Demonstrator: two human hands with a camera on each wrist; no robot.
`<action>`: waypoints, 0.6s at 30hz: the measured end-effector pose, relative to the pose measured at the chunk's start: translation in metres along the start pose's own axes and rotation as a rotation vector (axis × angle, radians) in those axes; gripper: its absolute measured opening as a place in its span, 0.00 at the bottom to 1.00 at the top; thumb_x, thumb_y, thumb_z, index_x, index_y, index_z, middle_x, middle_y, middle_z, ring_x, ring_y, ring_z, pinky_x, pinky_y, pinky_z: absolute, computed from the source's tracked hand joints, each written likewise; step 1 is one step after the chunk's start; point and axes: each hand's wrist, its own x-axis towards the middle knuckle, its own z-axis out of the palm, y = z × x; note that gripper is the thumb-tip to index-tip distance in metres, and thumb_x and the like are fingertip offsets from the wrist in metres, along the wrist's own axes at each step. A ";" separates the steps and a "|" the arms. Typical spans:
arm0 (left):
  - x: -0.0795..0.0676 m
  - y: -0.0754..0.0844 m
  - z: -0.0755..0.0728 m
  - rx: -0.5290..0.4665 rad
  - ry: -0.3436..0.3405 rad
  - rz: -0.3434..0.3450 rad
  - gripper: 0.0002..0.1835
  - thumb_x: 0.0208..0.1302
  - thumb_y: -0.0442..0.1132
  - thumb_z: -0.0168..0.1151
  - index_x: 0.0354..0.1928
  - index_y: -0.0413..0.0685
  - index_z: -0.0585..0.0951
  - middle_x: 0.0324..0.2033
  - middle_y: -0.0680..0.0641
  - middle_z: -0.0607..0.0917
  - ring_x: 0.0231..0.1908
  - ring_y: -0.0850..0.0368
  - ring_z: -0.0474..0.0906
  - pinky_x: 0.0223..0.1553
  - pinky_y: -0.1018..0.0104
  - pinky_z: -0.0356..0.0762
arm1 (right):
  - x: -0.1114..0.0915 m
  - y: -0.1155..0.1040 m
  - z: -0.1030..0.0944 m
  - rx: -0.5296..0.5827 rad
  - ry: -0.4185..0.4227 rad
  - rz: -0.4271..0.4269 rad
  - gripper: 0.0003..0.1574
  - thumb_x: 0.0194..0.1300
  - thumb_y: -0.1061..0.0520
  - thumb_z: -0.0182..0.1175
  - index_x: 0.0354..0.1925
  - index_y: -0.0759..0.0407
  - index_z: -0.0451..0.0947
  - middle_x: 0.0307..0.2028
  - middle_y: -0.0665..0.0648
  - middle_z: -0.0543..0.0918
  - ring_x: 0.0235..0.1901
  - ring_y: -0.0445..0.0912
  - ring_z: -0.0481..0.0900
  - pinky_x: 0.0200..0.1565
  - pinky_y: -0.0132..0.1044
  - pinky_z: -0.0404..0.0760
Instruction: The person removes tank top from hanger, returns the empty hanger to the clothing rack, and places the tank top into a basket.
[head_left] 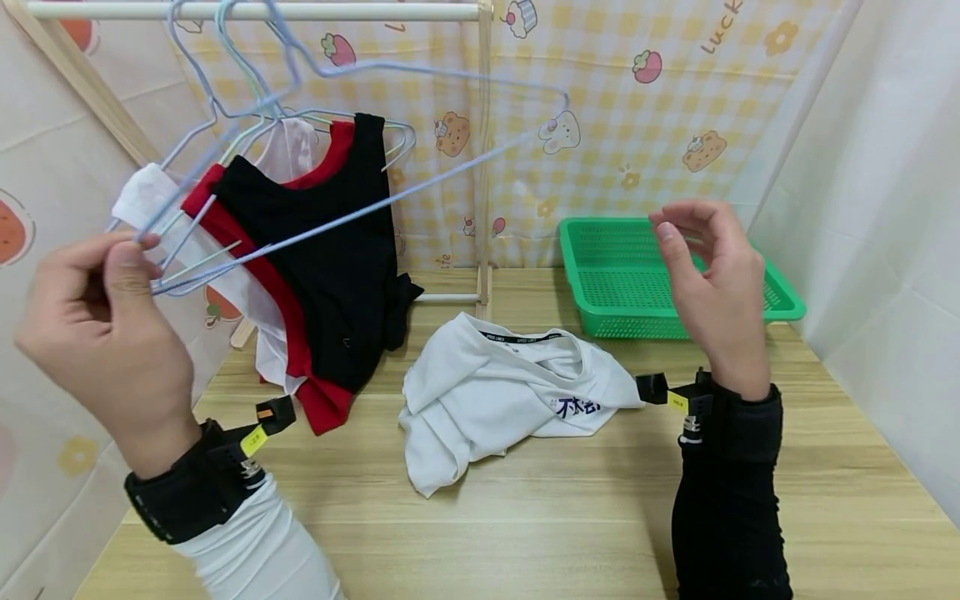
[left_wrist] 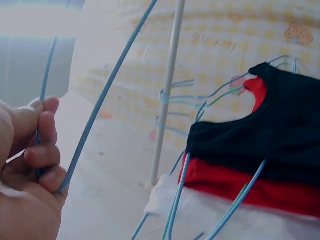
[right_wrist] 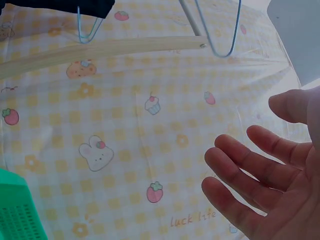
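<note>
My left hand (head_left: 112,333) grips a blue clothes hanger (head_left: 420,193) by one end, with fingers curled round the wire in the left wrist view. The hanger reaches across to the right, in front of the hung clothes, and nothing hangs on it. My right hand (head_left: 716,279) is raised in front of the green basket, its fingers loosely bent and holding nothing; in the right wrist view the fingers (right_wrist: 240,170) are spread apart. Between the hands a white T-shirt (head_left: 495,392) lies crumpled on the table (head_left: 525,533), its neckline towards the back and dark lettering at its right.
At the left stands a rack with a white rail (head_left: 375,12) and wooden posts. On its hangers are a black top (head_left: 330,250) with red and white garments behind it. A green basket (head_left: 592,325) stands at the back right. Patterned cloth (head_left: 645,142) hangs behind.
</note>
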 end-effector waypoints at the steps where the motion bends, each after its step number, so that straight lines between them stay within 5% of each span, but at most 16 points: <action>1: 0.001 -0.001 -0.002 0.011 0.024 -0.017 0.08 0.62 0.40 0.64 0.35 0.45 0.88 0.27 0.63 0.83 0.27 0.64 0.73 0.31 0.77 0.64 | 0.000 0.000 0.000 -0.002 0.000 0.002 0.18 0.69 0.54 0.56 0.54 0.60 0.76 0.49 0.57 0.85 0.51 0.40 0.79 0.51 0.30 0.76; 9: 0.008 -0.001 -0.015 0.055 0.115 -0.218 0.12 0.65 0.43 0.59 0.42 0.46 0.86 0.37 0.54 0.88 0.38 0.59 0.75 0.43 0.71 0.68 | 0.000 0.001 0.000 -0.015 -0.005 0.012 0.18 0.70 0.53 0.55 0.54 0.60 0.76 0.49 0.58 0.84 0.51 0.39 0.79 0.49 0.28 0.76; 13: 0.007 0.000 -0.012 0.106 0.131 -0.206 0.11 0.66 0.44 0.58 0.41 0.48 0.86 0.32 0.59 0.84 0.36 0.62 0.74 0.41 0.72 0.67 | 0.000 0.001 0.000 -0.015 -0.013 0.016 0.18 0.70 0.53 0.55 0.54 0.59 0.76 0.49 0.57 0.84 0.51 0.39 0.79 0.48 0.28 0.75; 18: 0.004 -0.004 -0.002 0.240 0.114 -0.089 0.11 0.68 0.46 0.56 0.39 0.54 0.88 0.29 0.68 0.79 0.35 0.67 0.73 0.38 0.76 0.66 | -0.001 0.003 0.001 -0.021 -0.025 0.011 0.18 0.71 0.52 0.54 0.55 0.59 0.76 0.50 0.58 0.84 0.50 0.39 0.79 0.48 0.27 0.75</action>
